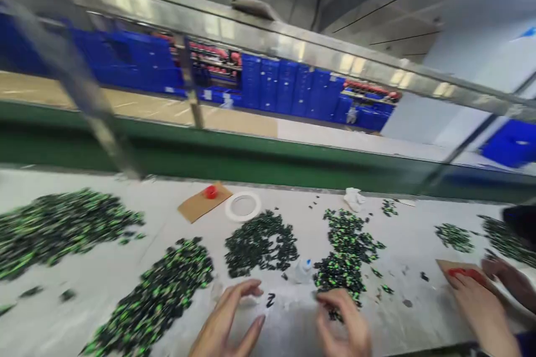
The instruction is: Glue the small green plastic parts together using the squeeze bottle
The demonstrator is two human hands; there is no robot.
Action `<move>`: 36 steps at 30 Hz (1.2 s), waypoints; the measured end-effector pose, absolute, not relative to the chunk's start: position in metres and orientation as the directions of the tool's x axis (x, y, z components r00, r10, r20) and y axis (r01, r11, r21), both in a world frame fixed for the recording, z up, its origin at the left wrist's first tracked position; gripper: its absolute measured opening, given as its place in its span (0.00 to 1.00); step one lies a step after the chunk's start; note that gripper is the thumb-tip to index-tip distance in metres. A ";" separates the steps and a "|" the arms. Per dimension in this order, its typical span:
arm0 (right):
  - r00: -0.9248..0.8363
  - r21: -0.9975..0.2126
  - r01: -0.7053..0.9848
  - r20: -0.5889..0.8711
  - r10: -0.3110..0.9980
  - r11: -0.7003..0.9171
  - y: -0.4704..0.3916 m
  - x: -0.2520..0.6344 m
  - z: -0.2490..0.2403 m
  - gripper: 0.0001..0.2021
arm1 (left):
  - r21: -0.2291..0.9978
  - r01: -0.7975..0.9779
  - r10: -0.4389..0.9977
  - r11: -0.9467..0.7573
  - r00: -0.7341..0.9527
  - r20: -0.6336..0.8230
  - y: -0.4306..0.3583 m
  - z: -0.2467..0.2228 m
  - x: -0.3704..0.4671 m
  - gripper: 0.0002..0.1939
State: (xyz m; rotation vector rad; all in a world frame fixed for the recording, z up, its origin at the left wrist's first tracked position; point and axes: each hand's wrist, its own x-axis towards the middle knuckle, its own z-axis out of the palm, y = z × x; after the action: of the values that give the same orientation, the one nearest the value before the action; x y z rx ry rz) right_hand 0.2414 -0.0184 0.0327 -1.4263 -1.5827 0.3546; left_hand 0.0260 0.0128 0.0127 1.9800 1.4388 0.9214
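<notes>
My left hand (230,318) is low over the white table, thumb and forefinger spread apart with nothing between them. Just to its right lies a small curved black piece (270,300). My right hand (345,323) hovers at the near edge of a pile of small black-and-green pieces (341,273), its fingers bent and the thumb apart from the forefinger. A tiny dark spot shows at that fingertip; whether it is a piece is unclear. Between and beyond the hands stands a small clear bottle with a blue tip (304,270). A darker pile of pieces (259,242) lies behind it.
More black-and-green piles lie at left (163,290) and far left (62,226). A white ring (243,206) and cardboard with a red round item (210,192) lie at the back. Another person's hands (481,307) work at right over red-marked cardboard. A green ledge (251,153) borders the table.
</notes>
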 end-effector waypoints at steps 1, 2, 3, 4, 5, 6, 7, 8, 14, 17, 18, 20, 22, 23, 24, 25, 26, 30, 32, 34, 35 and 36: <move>0.244 -0.681 0.693 0.530 0.812 0.236 -0.013 0.253 0.034 0.06 | 0.752 0.596 0.959 -0.283 0.153 0.240 0.010 0.013 0.007 0.17; 0.312 -0.636 0.747 0.592 0.743 0.193 -0.006 0.264 0.036 0.07 | 0.750 0.603 0.961 -0.271 0.125 0.246 0.010 0.013 -0.008 0.16; 0.353 -0.597 0.788 0.637 0.686 0.149 0.000 0.274 0.038 0.11 | 0.741 0.624 0.964 -0.247 0.077 0.256 0.013 0.014 -0.020 0.15; 0.385 -0.567 0.818 0.665 0.640 0.096 0.007 0.282 0.041 0.14 | 0.724 0.651 0.963 -0.228 0.045 0.264 0.017 0.014 -0.029 0.14; 0.412 -0.557 0.829 0.659 0.630 0.041 0.012 0.288 0.043 0.16 | 0.698 0.685 0.960 -0.207 0.006 0.279 0.022 0.014 -0.037 0.14; 0.435 -0.557 0.830 0.648 0.625 0.000 0.016 0.291 0.045 0.19 | 0.667 0.722 0.954 -0.186 -0.031 0.299 0.027 0.014 -0.044 0.15; 0.453 -0.560 0.828 0.641 0.619 -0.026 0.020 0.293 0.046 0.20 | 0.633 0.758 0.948 -0.156 -0.066 0.312 0.031 0.013 -0.050 0.15; 0.462 -0.570 0.821 0.631 0.623 -0.031 0.022 0.292 0.046 0.21 | 0.596 0.795 0.938 -0.117 -0.109 0.329 0.035 0.011 -0.056 0.15; 0.345 -0.680 0.721 0.517 0.783 0.132 0.018 0.265 0.029 0.22 | 0.351 0.936 0.916 0.032 -0.167 0.364 0.045 -0.006 -0.079 0.23; 0.311 -0.707 0.700 0.428 0.849 0.100 0.019 0.251 0.014 0.28 | 0.257 0.963 0.941 -0.086 -0.006 0.337 0.051 -0.014 -0.083 0.26; 0.305 -0.707 0.702 0.414 0.858 0.091 0.021 0.248 0.010 0.31 | 0.231 0.964 0.946 -0.130 0.051 0.321 0.053 -0.016 -0.084 0.27; 0.304 -0.701 0.709 0.402 0.864 0.076 0.026 0.244 0.003 0.36 | 0.191 0.961 0.948 -0.199 0.139 0.288 0.055 -0.018 -0.085 0.26; 0.296 -0.690 0.721 0.395 0.870 0.068 0.033 0.242 -0.003 0.37 | 0.166 0.955 0.944 -0.247 0.199 0.262 0.056 -0.018 -0.086 0.26; 0.289 -0.688 0.723 0.391 0.874 0.068 0.036 0.241 -0.005 0.36 | 0.157 0.949 0.941 -0.272 0.228 0.250 0.055 -0.017 -0.087 0.26; 0.272 -0.687 0.722 0.382 0.883 0.075 0.039 0.240 -0.007 0.34 | 0.151 0.941 0.936 -0.302 0.262 0.237 0.054 -0.016 -0.088 0.26; 0.251 -0.690 0.719 0.374 0.893 0.087 0.041 0.240 -0.009 0.32 | 0.146 0.929 0.927 -0.339 0.303 0.221 0.053 -0.014 -0.089 0.26; 0.235 -0.693 0.714 0.369 0.899 0.098 0.043 0.239 -0.010 0.30 | 0.144 0.914 0.915 -0.379 0.347 0.205 0.052 -0.012 -0.090 0.26; 0.239 -0.721 0.685 0.353 0.905 0.100 0.045 0.234 -0.011 0.27 | 0.154 0.843 0.857 -0.515 0.499 0.130 0.048 0.000 -0.094 0.26; 0.277 -0.770 0.633 0.318 0.907 0.077 0.042 0.231 -0.009 0.26 | 0.182 0.811 0.830 -0.556 0.551 0.084 0.048 0.007 -0.097 0.26; 0.316 -0.847 0.531 0.235 0.919 0.034 0.038 0.230 -0.005 0.24 | 0.239 0.778 0.807 -0.581 0.589 0.043 0.048 0.014 -0.098 0.25; 0.332 -0.886 0.464 0.182 0.925 0.008 0.035 0.229 -0.003 0.23 | 0.276 0.768 0.805 -0.578 0.592 0.037 0.049 0.017 -0.098 0.24; 0.343 -0.920 0.391 0.129 0.930 -0.017 0.033 0.229 -0.001 0.23 | 0.312 0.766 0.814 -0.562 0.580 0.044 0.052 0.020 -0.096 0.23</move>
State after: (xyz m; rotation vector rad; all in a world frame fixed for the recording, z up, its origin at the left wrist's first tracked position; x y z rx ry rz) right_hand 0.2290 0.0329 -0.0010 -1.5975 -1.2204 0.6702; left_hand -0.0965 0.0516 0.0201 2.5531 1.3043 0.2666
